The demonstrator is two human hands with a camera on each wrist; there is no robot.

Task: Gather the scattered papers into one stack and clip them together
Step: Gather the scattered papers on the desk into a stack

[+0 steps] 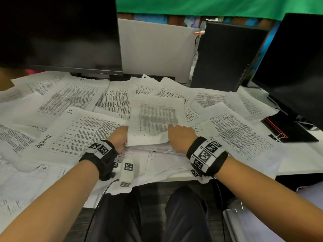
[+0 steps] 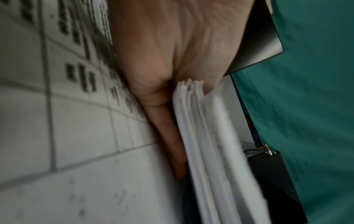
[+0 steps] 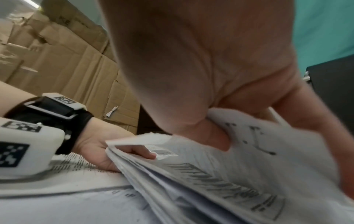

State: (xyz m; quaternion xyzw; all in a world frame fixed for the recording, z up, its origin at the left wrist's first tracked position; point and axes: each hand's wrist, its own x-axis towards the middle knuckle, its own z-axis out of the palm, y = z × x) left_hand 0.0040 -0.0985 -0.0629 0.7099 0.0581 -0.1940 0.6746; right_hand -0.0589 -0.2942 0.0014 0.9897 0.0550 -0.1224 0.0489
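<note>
Currently you hold the stack (image 1: 153, 119) between both hands, just in front of your body, tilted up off the desk (image 1: 297, 165). Left hand (image 1: 120, 138) grips its left edge, thumb on top; right hand (image 1: 180, 137) pinches the near right corner. Long axis runs away from you. Loose sheets (image 1: 241, 135) lie all round. The binder clip (image 1: 279, 137) sits well off to the right, so your right hand is nearer it.

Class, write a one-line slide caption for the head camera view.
Both hands, left hand and right hand, grip a partial stack amid scattered papers on the desk.
</note>
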